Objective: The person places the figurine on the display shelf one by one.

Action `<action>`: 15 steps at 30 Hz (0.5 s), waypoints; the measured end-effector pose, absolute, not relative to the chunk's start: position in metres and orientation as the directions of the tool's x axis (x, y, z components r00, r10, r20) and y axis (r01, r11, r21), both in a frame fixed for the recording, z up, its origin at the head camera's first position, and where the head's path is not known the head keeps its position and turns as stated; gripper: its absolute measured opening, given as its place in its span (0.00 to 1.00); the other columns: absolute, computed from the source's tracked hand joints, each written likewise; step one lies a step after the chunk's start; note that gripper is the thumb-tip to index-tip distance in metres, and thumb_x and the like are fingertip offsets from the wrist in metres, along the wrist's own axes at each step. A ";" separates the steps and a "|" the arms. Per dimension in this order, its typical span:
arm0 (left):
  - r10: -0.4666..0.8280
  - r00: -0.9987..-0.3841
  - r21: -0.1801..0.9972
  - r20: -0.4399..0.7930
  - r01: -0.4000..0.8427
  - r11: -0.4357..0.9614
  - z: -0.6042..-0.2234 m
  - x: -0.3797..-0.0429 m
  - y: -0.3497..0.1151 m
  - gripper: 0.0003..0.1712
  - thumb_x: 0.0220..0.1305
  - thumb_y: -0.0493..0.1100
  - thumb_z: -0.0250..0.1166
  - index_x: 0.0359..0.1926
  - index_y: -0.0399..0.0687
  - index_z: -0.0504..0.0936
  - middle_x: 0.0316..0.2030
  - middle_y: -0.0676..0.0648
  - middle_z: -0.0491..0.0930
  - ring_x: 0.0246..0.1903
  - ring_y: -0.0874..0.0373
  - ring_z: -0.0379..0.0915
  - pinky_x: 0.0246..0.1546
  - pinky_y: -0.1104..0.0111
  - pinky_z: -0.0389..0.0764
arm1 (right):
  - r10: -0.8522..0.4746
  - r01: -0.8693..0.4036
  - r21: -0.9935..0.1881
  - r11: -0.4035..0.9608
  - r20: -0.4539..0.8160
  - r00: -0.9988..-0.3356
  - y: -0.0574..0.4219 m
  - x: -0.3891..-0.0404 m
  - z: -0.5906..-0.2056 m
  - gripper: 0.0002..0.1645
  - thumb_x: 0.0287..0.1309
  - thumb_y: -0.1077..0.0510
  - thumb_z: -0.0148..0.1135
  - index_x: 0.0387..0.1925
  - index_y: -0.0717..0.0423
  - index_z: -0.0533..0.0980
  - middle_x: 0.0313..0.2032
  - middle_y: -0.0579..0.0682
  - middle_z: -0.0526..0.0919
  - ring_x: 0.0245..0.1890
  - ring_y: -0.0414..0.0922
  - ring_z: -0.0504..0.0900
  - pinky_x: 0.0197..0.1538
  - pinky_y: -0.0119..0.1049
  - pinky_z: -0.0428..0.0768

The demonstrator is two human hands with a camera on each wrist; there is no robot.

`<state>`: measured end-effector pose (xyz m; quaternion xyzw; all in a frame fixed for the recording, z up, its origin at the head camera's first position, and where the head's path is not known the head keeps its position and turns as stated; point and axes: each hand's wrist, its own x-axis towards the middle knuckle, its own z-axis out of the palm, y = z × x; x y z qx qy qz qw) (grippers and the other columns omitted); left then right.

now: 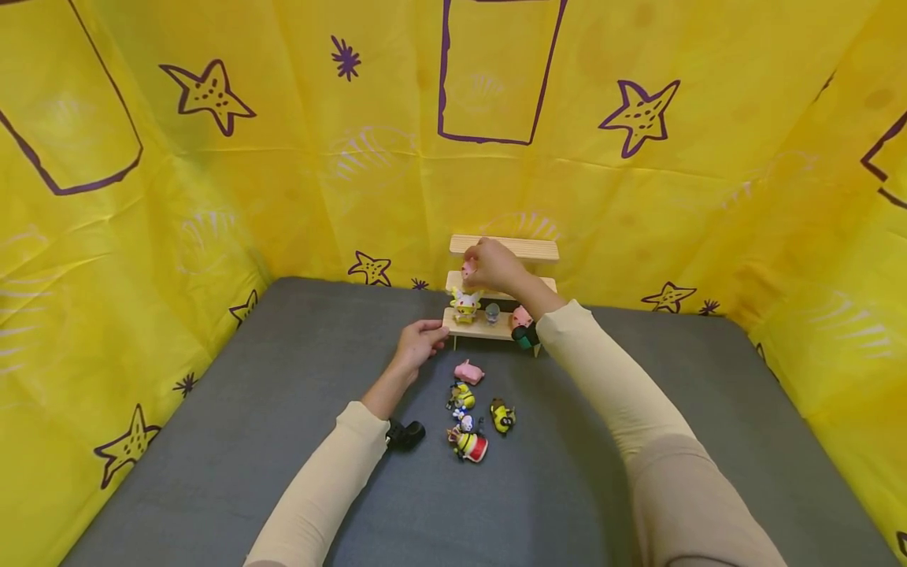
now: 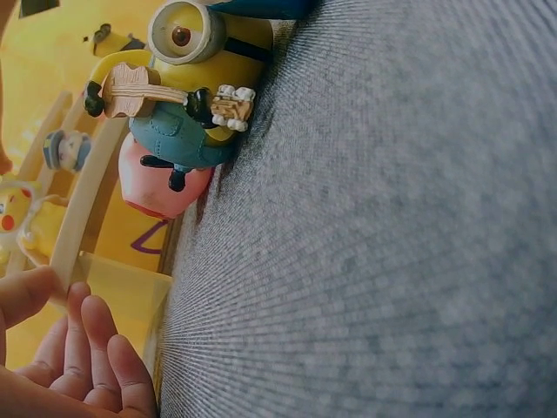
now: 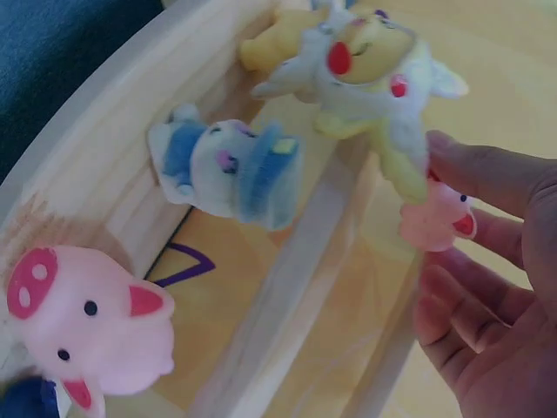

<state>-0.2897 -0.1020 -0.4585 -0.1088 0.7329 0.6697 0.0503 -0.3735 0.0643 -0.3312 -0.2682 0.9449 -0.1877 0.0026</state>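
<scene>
My right hand [image 1: 499,266] holds a small pink pig figure [image 3: 435,216] between thumb and fingers, at the middle tier of a three-tier wooden display stand [image 1: 483,331]. My left hand [image 1: 420,344] pinches the left end of the lowest board, thumb and fingertips at its edge. On that lowest board stand a yellow figure in a white outfit [image 1: 464,309], a small blue-and-white figure [image 3: 228,170] with a blue hat, and a larger pink pig [image 3: 104,318]. The held pig sits just behind the yellow figure in the right wrist view.
On the grey cloth, in front of the stand, lie a pink pig [image 1: 469,372], a yellow figure with a guitar [image 2: 187,96], a white-and-blue figure [image 1: 464,420], a red-and-yellow figure [image 1: 471,446] and a yellow-and-black figure [image 1: 502,416]. Yellow patterned fabric [image 1: 298,197] hangs behind.
</scene>
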 end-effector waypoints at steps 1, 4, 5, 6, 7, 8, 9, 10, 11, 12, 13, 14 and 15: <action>-0.092 -0.971 0.971 -0.220 -0.227 0.079 -0.458 -0.290 -0.102 0.20 0.66 0.43 0.64 0.56 0.39 0.78 0.44 0.40 0.84 0.34 0.59 0.77 0.37 0.70 0.75 | -0.509 -0.507 -0.351 0.787 0.095 -0.856 0.063 -0.374 -0.332 0.29 0.48 0.55 0.72 0.53 0.62 0.78 0.50 0.61 0.78 0.48 0.54 0.75 0.53 0.45 0.74; -0.093 -0.971 0.970 -0.221 -0.229 0.078 -0.458 -0.290 -0.102 0.20 0.66 0.43 0.64 0.56 0.39 0.78 0.45 0.40 0.84 0.34 0.59 0.77 0.36 0.70 0.75 | -0.514 -0.512 -0.338 0.790 0.091 -0.853 0.060 -0.375 -0.336 0.30 0.48 0.56 0.71 0.54 0.62 0.78 0.50 0.60 0.79 0.48 0.54 0.76 0.54 0.46 0.74; -0.092 -0.971 0.970 -0.222 -0.229 0.078 -0.458 -0.290 -0.102 0.20 0.66 0.43 0.64 0.56 0.40 0.78 0.45 0.40 0.84 0.34 0.59 0.77 0.36 0.70 0.75 | -0.515 -0.513 -0.333 0.791 0.090 -0.852 0.059 -0.376 -0.337 0.30 0.48 0.56 0.71 0.54 0.62 0.78 0.50 0.60 0.79 0.48 0.54 0.76 0.53 0.45 0.74; -0.093 -0.971 0.970 -0.221 -0.229 0.079 -0.458 -0.290 -0.102 0.20 0.66 0.43 0.64 0.56 0.40 0.78 0.45 0.40 0.84 0.34 0.59 0.77 0.36 0.70 0.75 | -0.518 -0.516 -0.331 0.790 0.089 -0.851 0.058 -0.376 -0.338 0.29 0.48 0.56 0.71 0.54 0.62 0.78 0.49 0.60 0.79 0.47 0.54 0.76 0.52 0.45 0.75; -0.093 -0.971 0.970 -0.222 -0.229 0.079 -0.458 -0.290 -0.102 0.20 0.66 0.43 0.64 0.56 0.40 0.78 0.45 0.40 0.84 0.34 0.59 0.76 0.36 0.70 0.75 | -0.520 -0.518 -0.327 0.790 0.088 -0.849 0.057 -0.377 -0.339 0.29 0.48 0.56 0.71 0.54 0.62 0.78 0.48 0.60 0.79 0.46 0.54 0.76 0.51 0.45 0.75; -0.093 -0.971 0.970 -0.222 -0.229 0.080 -0.458 -0.290 -0.102 0.20 0.66 0.43 0.64 0.56 0.40 0.78 0.45 0.40 0.84 0.34 0.60 0.76 0.36 0.70 0.75 | -0.522 -0.521 -0.322 0.791 0.089 -0.848 0.056 -0.377 -0.340 0.29 0.48 0.56 0.71 0.54 0.62 0.79 0.48 0.60 0.80 0.46 0.53 0.76 0.51 0.45 0.75; -0.094 -0.971 0.970 -0.222 -0.230 0.081 -0.458 -0.290 -0.101 0.20 0.66 0.43 0.64 0.56 0.40 0.78 0.45 0.40 0.84 0.34 0.60 0.76 0.36 0.70 0.75 | -0.523 -0.522 -0.316 0.792 0.089 -0.848 0.056 -0.377 -0.341 0.28 0.48 0.56 0.70 0.53 0.62 0.79 0.47 0.60 0.80 0.45 0.53 0.75 0.49 0.44 0.75; -0.093 -0.971 0.970 -0.221 -0.229 0.081 -0.458 -0.290 -0.101 0.20 0.66 0.43 0.64 0.56 0.40 0.78 0.45 0.40 0.84 0.34 0.60 0.77 0.36 0.70 0.75 | -0.525 -0.525 -0.308 0.793 0.092 -0.846 0.056 -0.377 -0.342 0.28 0.49 0.56 0.70 0.53 0.61 0.79 0.47 0.59 0.80 0.44 0.53 0.75 0.48 0.44 0.74; -0.094 -0.971 0.970 -0.221 -0.229 0.081 -0.458 -0.290 -0.101 0.20 0.66 0.43 0.64 0.56 0.40 0.78 0.45 0.40 0.84 0.34 0.59 0.77 0.36 0.70 0.75 | -0.526 -0.529 -0.299 0.794 0.096 -0.845 0.056 -0.377 -0.342 0.27 0.49 0.56 0.70 0.53 0.61 0.79 0.47 0.59 0.80 0.43 0.53 0.75 0.48 0.44 0.74; -0.094 -0.971 0.970 -0.221 -0.228 0.080 -0.458 -0.290 -0.101 0.20 0.66 0.43 0.64 0.56 0.40 0.78 0.45 0.40 0.84 0.34 0.59 0.76 0.36 0.70 0.75 | -0.528 -0.532 -0.291 0.795 0.097 -0.844 0.056 -0.377 -0.343 0.27 0.49 0.56 0.70 0.52 0.61 0.79 0.46 0.59 0.80 0.43 0.53 0.75 0.47 0.43 0.74; -0.094 -0.971 0.970 -0.220 -0.228 0.080 -0.458 -0.289 -0.101 0.19 0.66 0.43 0.64 0.56 0.40 0.78 0.45 0.40 0.84 0.34 0.59 0.77 0.36 0.70 0.75 | -0.529 -0.533 -0.284 0.797 0.096 -0.843 0.056 -0.377 -0.343 0.27 0.49 0.56 0.70 0.52 0.61 0.79 0.46 0.59 0.80 0.43 0.53 0.75 0.46 0.43 0.74; -0.094 -0.971 0.971 -0.220 -0.227 0.079 -0.458 -0.289 -0.101 0.19 0.66 0.43 0.64 0.55 0.40 0.78 0.45 0.40 0.84 0.34 0.59 0.77 0.36 0.70 0.75 | -0.531 -0.534 -0.277 0.799 0.095 -0.842 0.056 -0.377 -0.344 0.26 0.49 0.56 0.69 0.52 0.60 0.79 0.46 0.59 0.80 0.42 0.53 0.75 0.46 0.43 0.74; -0.094 -0.971 0.971 -0.218 -0.225 0.079 -0.458 -0.290 -0.101 0.19 0.66 0.42 0.64 0.55 0.39 0.78 0.45 0.40 0.84 0.34 0.59 0.77 0.36 0.70 0.75 | -0.533 -0.536 -0.271 0.799 0.092 -0.841 0.056 -0.376 -0.344 0.27 0.49 0.56 0.69 0.53 0.60 0.79 0.46 0.59 0.80 0.43 0.53 0.75 0.46 0.43 0.74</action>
